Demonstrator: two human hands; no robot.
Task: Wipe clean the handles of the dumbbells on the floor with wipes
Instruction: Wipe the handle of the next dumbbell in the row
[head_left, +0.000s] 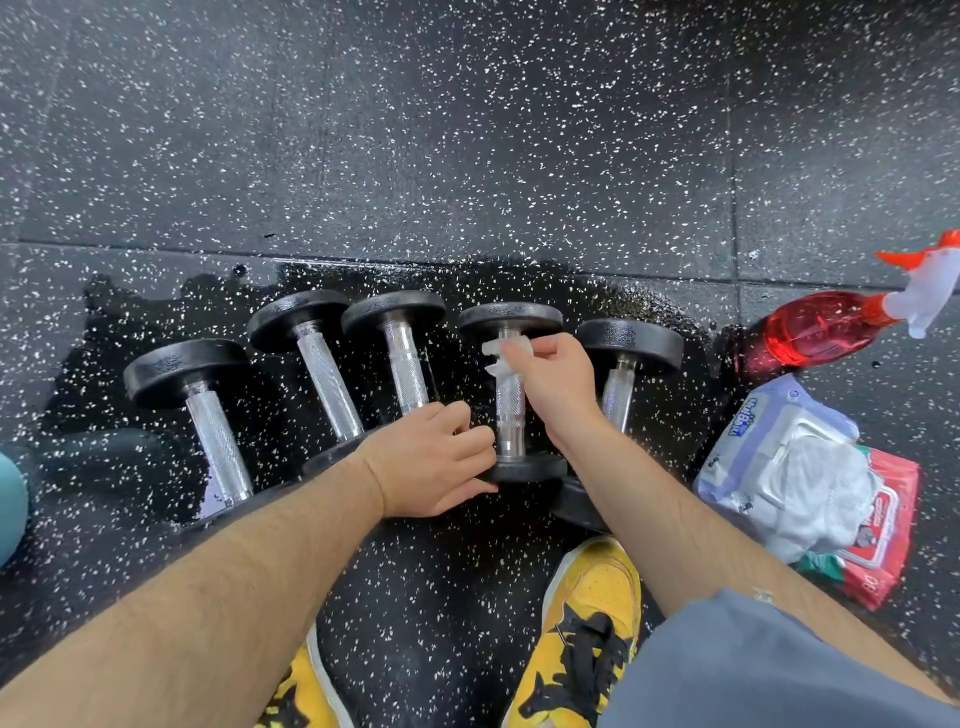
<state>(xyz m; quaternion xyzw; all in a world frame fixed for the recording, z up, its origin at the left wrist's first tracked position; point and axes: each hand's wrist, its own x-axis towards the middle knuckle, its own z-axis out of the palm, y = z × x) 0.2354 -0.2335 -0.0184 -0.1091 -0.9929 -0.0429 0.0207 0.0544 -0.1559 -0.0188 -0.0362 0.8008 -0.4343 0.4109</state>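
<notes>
Several black dumbbells with knurled chrome handles lie in a row on the wet speckled floor. My right hand (553, 379) pinches a small white wipe (501, 356) against the far part of the fourth dumbbell's handle (510, 410). My left hand (436, 460) grips the near head of that same dumbbell (524, 470), fingers curled over its rim. The leftmost dumbbell (218, 441), the second (327, 379), the third (408, 369) and the rightmost (618, 395) lie untouched.
A red spray bottle (815, 332) with a white and orange trigger lies at the right. Below it sit an open wipes pack (784, 467) and a red pack (883, 545). My yellow shoes (587, 623) stand at the near edge. A teal object (10, 499) shows at far left.
</notes>
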